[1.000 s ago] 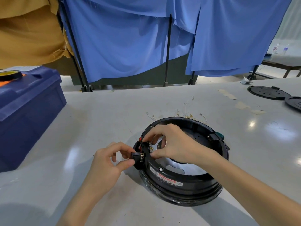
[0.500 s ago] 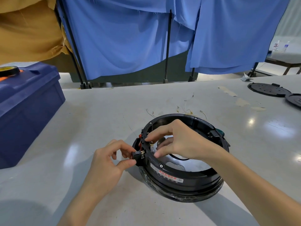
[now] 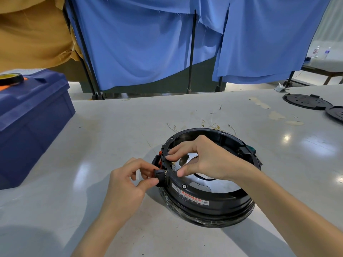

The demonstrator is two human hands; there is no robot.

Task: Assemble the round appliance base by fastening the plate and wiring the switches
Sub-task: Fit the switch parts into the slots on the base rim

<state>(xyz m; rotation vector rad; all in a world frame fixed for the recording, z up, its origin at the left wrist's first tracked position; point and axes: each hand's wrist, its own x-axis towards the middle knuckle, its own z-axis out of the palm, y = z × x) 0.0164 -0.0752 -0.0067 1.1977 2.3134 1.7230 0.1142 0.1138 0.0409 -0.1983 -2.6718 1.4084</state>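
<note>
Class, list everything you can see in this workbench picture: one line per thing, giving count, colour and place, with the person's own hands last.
round appliance base: one, black, centre-right of the table.
black switch: one, at the base's left rim, pinched in the left hand.
red switch parts: small, red-orange, on the rim just above the black switch; count unclear.
table: one, pale grey, glossy.
storage box: one, dark blue, far left.
tape roll: one, black and yellow, on the box lid.
round plates: two, black, far right, one cut off by the frame.
wire scraps: several, pale, behind the base.
curtains: blue, behind the table; tan cloth at upper left.
left hand: outside the rim.
right hand: reaching inside the rim.
</note>
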